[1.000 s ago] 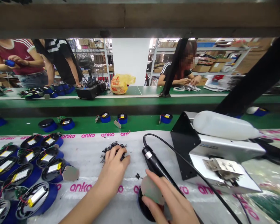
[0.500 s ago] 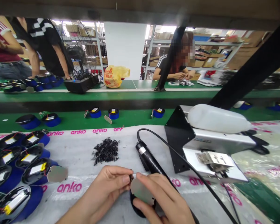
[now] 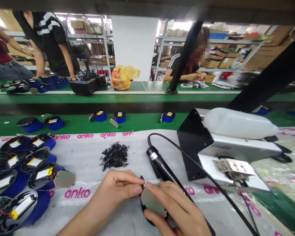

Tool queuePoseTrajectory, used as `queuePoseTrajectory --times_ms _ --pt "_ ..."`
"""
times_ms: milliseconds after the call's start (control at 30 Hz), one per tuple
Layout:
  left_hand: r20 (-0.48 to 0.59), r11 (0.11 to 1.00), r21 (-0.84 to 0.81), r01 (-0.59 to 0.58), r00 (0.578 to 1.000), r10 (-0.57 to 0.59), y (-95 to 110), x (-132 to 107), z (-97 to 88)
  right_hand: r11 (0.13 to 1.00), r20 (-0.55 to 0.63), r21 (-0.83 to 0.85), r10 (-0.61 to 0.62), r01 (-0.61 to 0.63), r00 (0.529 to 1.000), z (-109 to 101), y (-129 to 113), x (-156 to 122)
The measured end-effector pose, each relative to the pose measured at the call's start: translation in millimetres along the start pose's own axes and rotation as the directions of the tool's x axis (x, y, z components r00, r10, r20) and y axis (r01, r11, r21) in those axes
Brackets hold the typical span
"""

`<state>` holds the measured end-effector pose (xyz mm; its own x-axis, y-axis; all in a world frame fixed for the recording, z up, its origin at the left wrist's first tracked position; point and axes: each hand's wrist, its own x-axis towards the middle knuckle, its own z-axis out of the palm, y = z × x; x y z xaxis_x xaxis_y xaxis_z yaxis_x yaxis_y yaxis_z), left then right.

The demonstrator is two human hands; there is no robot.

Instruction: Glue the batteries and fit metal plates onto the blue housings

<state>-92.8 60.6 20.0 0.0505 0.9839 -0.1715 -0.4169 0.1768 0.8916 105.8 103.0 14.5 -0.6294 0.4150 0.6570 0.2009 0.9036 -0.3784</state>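
My left hand (image 3: pixel 120 186) pinches a small black plastic piece (image 3: pixel 142 178) between thumb and forefinger, its tip showing just past them. Close beside it, my right hand (image 3: pixel 179 209) grips a flat greyish circuit board (image 3: pixel 152 200) by its edges, fingers on top and thumb below. Under the board shows part of a dark rounded housing, mostly covered by my hand. Beyond my left hand lies a loose heap of small black pieces (image 3: pixel 114 155). A black corded handheld tool (image 3: pixel 164 168) rests behind my right hand, partly hidden by it.
Blue round housings (image 3: pixel 40 200) with batteries crowd the left side. Others stand on the green conveyor (image 3: pixel 140 123). At right is a metal dispenser (image 3: pixel 243 146) with a white bottle (image 3: pixel 241 124) on it. The tool's cable (image 3: pixel 204 167) crosses the mat. Several people work across the line.
The view has shifted slightly. More of the small black piece shows above my left fingertips. Both hands stay close together at the board.
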Motion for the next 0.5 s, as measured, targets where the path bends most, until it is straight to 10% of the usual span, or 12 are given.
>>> queuePoseTrajectory --times_ms 233,500 --pt "0.040 0.986 0.165 -0.005 0.999 -0.001 3 -5 -8.2 1.000 0.038 0.003 -0.001 0.001 0.999 -3 -4 3" --pt "0.054 0.984 0.148 -0.099 0.994 0.092 -2 -18 9.3 0.910 0.061 -0.413 0.016 0.011 0.998 -24 -9 -8"
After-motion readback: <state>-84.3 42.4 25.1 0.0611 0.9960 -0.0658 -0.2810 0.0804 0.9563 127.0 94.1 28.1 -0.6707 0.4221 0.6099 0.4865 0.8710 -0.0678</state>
